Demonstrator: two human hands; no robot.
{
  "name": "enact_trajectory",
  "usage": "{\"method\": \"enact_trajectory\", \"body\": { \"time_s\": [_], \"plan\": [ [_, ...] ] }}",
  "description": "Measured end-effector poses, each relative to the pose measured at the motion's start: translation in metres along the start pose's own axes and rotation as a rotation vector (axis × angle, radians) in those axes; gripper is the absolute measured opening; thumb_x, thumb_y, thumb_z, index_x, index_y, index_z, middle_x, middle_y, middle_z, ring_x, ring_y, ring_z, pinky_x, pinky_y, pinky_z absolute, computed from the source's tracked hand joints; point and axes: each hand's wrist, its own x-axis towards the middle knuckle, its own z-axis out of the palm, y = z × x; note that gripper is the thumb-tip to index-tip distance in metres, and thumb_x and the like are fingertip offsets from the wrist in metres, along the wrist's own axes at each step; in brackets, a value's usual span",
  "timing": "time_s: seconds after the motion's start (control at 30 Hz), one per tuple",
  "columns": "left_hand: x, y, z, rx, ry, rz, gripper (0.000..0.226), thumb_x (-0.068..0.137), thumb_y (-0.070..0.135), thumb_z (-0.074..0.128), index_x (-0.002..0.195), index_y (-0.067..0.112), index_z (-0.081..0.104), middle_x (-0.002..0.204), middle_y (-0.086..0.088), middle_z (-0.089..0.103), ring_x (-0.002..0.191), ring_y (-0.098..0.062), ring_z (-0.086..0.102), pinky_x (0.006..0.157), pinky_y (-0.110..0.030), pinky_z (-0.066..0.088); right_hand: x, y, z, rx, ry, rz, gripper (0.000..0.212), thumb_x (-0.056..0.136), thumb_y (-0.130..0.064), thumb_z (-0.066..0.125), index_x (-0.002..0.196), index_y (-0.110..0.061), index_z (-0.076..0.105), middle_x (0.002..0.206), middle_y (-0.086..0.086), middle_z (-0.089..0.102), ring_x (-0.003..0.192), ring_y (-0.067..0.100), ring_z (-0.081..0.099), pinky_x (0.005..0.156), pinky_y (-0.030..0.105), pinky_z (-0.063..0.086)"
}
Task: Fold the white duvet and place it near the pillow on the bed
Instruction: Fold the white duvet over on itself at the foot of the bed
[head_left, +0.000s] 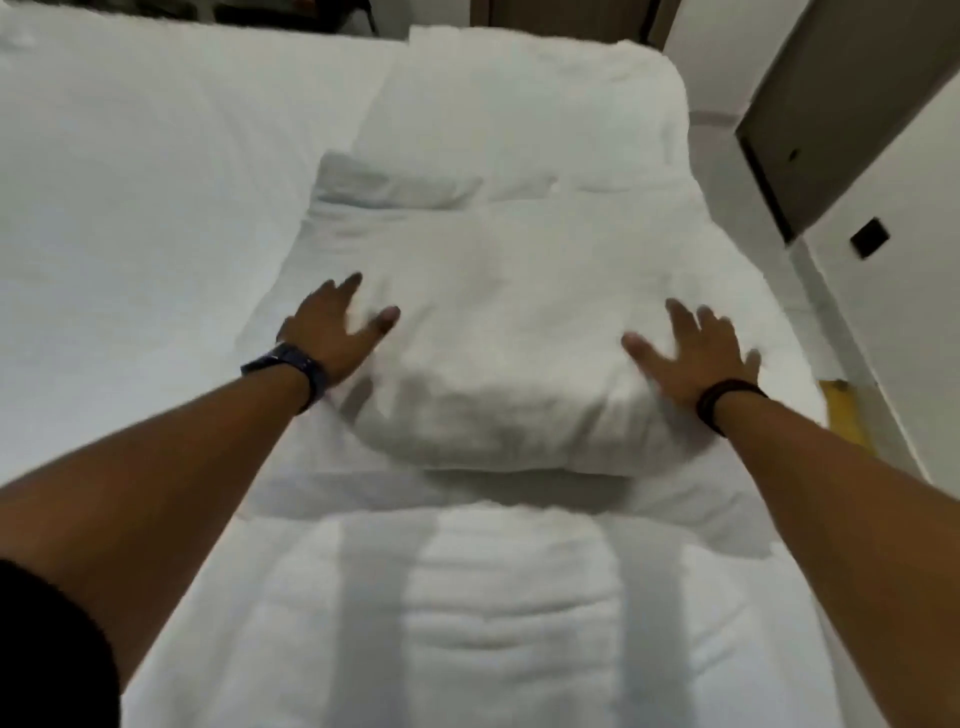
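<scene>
A thick folded white duvet (498, 332) lies on the bed (130, 208), its rounded fold edge towards me. My left hand (337, 327) rests flat on the duvet's left side, fingers spread, holding nothing. My right hand (691, 353) presses flat on its right side, fingers apart too. Beyond the duvet, at the far end of the bed, lies a white pillow (530, 104). A smaller white cushion corner (384, 182) pokes out between pillow and duvet. Both hands are blurred by motion.
More white quilted bedding (493, 613) spreads in front of me below the folded bundle. A wall with a dark switch plate (870, 238) and a grey-brown door (831, 104) stand on the right. A yellow object (844, 405) shows at the bed's right edge.
</scene>
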Motion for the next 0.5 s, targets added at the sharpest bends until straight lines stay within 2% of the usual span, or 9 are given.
{"method": "enact_trajectory", "body": {
  "time_s": [0.07,0.17,0.27,0.4,0.5],
  "plan": [
    [0.001,-0.025,0.038,0.247,-0.093,-0.003,0.095,0.073,0.085,0.019,0.151,0.03,0.011,0.16,-0.004,0.011,0.146,-0.021,0.01,0.116,-0.048,0.008,0.01,0.023,0.031,-0.133,-0.017,0.026,0.099,0.063,-0.094,0.014,0.146,-0.041,0.006,0.16,-0.004,0.001,0.146,0.019,-0.002,0.113,0.057,-0.001],
    [0.009,-0.067,0.066,0.333,-0.045,-0.046,0.1,0.069,0.09,0.006,0.15,0.032,0.009,0.161,-0.002,0.007,0.146,-0.021,0.007,0.116,-0.049,0.007,0.013,0.049,0.077,-0.209,0.056,0.017,0.1,0.065,-0.092,0.003,0.148,-0.037,0.005,0.16,-0.002,-0.001,0.146,0.017,-0.005,0.114,0.053,-0.009],
    [0.014,-0.083,0.08,0.319,-0.001,-0.046,0.099,0.07,0.088,0.005,0.15,0.03,0.013,0.16,-0.004,0.01,0.145,-0.024,0.01,0.116,-0.049,0.01,0.014,0.053,0.102,-0.259,0.167,0.001,0.096,0.071,-0.088,0.003,0.149,-0.032,0.009,0.16,0.003,0.003,0.146,0.019,-0.003,0.114,0.051,-0.012],
    [0.015,-0.078,0.085,0.311,0.047,-0.026,0.096,0.073,0.085,0.008,0.15,0.028,0.016,0.16,-0.006,0.012,0.145,-0.026,0.01,0.116,-0.049,0.01,0.019,0.051,0.107,-0.248,0.204,0.001,0.095,0.073,-0.087,0.006,0.149,-0.032,0.011,0.16,0.004,0.005,0.146,0.02,-0.002,0.114,0.051,-0.011],
    [0.001,-0.077,0.079,0.342,0.059,0.154,0.093,0.075,0.082,0.013,0.15,0.027,0.017,0.159,-0.006,0.015,0.145,-0.027,0.01,0.115,-0.05,0.009,0.015,0.05,0.1,-0.235,0.177,-0.006,0.096,0.072,-0.087,0.006,0.149,-0.03,0.011,0.16,0.005,0.005,0.146,0.02,-0.003,0.114,0.052,-0.011]
  ]
}}
